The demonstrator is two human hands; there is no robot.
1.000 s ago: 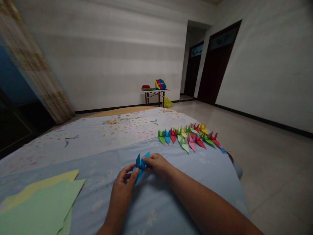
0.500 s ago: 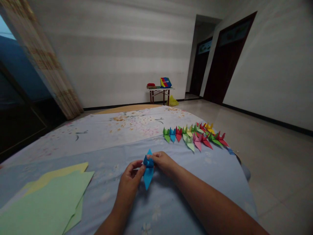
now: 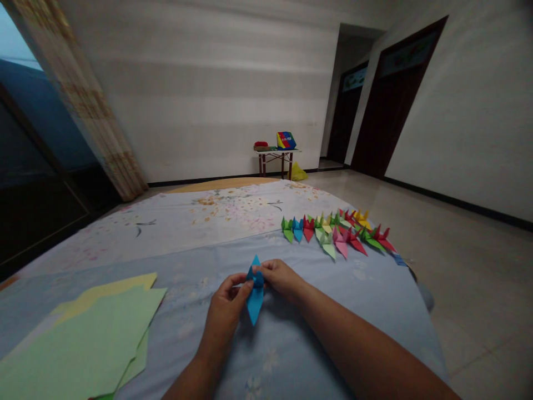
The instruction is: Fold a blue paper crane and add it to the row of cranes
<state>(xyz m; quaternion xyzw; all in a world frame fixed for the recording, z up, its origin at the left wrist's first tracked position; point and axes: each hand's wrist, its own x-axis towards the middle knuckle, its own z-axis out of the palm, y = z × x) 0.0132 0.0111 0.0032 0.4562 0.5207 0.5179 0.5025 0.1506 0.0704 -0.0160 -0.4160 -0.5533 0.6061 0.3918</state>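
A half-folded blue paper figure [image 3: 255,294] is held between both hands just above the pale blue sheet [image 3: 366,300]. My left hand [image 3: 227,311] pinches its left side with thumb and fingers. My right hand [image 3: 280,278] pinches its upper right part. The figure's long point hangs downward. A row of several finished paper cranes [image 3: 335,232] in green, blue, red, pink and yellow lies further off to the right on the sheet.
Sheets of light green and yellow paper [image 3: 79,344] lie at the near left. A floral cloth [image 3: 200,216] covers the far part of the surface. A small table with colourful items [image 3: 277,153] stands by the back wall; dark doors are on the right.
The blue figure has been turned from lying sideways to pointing down, and the hands have closed in on its top. The view has shifted slightly leftwards.
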